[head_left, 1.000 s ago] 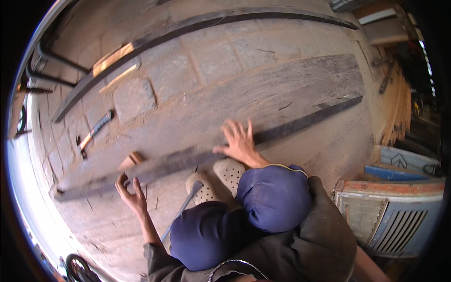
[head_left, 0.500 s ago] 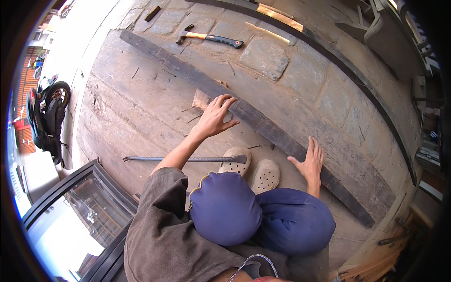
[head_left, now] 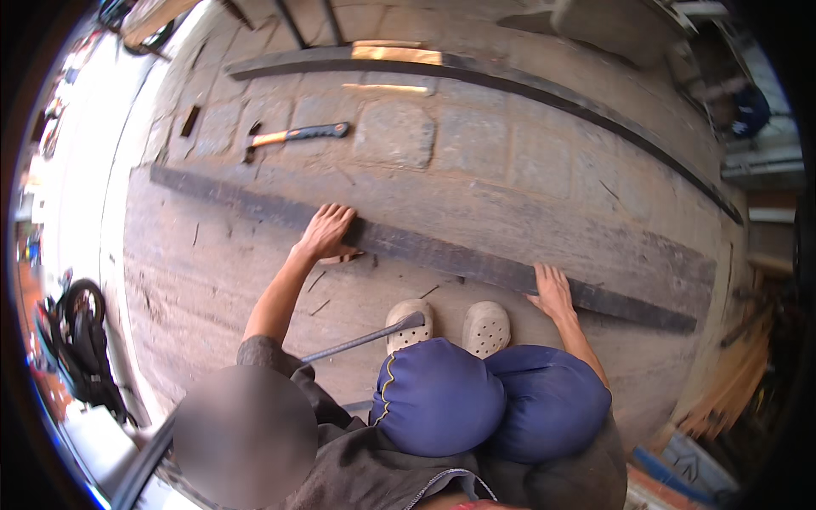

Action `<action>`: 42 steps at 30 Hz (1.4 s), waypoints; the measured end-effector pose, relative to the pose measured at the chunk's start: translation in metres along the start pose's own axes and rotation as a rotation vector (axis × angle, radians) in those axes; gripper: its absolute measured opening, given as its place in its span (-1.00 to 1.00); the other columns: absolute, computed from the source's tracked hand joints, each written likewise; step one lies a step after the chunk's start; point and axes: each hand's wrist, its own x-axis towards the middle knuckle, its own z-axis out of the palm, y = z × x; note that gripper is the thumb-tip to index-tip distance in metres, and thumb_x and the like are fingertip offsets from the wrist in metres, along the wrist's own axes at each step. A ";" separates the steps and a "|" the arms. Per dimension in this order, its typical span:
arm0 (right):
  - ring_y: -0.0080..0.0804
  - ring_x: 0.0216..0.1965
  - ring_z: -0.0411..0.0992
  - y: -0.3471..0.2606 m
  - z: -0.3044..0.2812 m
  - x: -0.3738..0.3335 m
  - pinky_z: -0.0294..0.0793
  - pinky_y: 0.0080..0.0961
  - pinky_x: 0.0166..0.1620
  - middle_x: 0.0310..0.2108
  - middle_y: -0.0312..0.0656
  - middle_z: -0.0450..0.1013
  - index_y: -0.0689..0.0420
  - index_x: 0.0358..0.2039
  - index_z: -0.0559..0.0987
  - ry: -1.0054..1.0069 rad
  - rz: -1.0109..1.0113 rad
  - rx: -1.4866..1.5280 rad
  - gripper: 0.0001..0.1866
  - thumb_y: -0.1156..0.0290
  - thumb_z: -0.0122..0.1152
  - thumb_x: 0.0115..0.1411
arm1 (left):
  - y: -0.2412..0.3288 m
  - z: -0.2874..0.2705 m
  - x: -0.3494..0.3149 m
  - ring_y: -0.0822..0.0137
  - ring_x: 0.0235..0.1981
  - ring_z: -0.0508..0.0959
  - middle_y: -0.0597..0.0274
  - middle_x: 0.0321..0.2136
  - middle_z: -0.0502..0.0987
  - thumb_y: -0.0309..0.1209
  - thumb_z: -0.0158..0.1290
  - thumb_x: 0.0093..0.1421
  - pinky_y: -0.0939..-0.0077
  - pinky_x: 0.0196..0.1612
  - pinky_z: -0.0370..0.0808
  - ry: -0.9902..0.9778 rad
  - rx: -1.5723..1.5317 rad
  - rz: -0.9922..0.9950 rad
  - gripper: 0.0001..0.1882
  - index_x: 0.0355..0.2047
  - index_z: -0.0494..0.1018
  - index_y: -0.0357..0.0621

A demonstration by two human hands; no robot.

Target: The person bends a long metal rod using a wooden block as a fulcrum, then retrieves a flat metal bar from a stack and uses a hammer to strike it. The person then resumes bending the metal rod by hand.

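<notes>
Beam [head_left: 442, 253] held across the floor [head_left: 217, 297]
Left of its middle, it is grasped by the left hand [head_left: 330, 232], fingers curled over its top; right of its middle, by the right hand [head_left: 555, 294], fingers likewise wrapped.

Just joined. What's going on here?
A person's left hand and right hand are laid over a long, dark wooden beam, spaced apart along it. It stretches across in front of their beige perforated clogs. A claw hammer with an orange-and-black handle lies untouched beyond it, on grey stone paving.
</notes>
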 end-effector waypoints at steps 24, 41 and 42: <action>-0.12 0.25 0.18 0.317 -0.157 0.134 0.10 -0.22 0.33 0.18 -0.08 0.27 0.17 0.19 0.29 0.341 0.423 -0.324 -0.41 0.42 0.21 0.15 | 0.162 -0.100 0.361 -0.02 0.23 0.24 -0.08 0.21 0.19 0.09 0.25 -0.04 0.02 0.35 -0.04 0.507 0.172 0.137 -0.01 0.28 0.08 -0.10; -0.43 -0.17 0.47 0.166 0.018 0.118 0.47 -0.48 -0.12 -0.18 -0.25 0.45 0.17 -0.01 0.43 0.414 0.712 1.368 -0.59 0.11 0.09 0.32 | 0.191 -0.113 0.127 -0.07 0.24 0.26 -0.04 0.25 0.17 -0.15 0.20 0.12 0.10 0.21 0.30 0.003 -0.497 -0.046 -0.31 0.20 0.23 -0.11; -0.44 -0.19 0.47 0.146 0.016 0.126 0.47 -0.48 -0.13 -0.19 -0.26 0.45 0.16 -0.01 0.43 0.366 0.667 1.340 -0.59 0.11 0.09 0.32 | 0.190 -0.117 0.104 -0.07 0.23 0.26 -0.03 0.25 0.17 -0.12 0.19 0.13 0.12 0.21 0.30 -0.032 -0.465 -0.107 -0.31 0.20 0.23 -0.11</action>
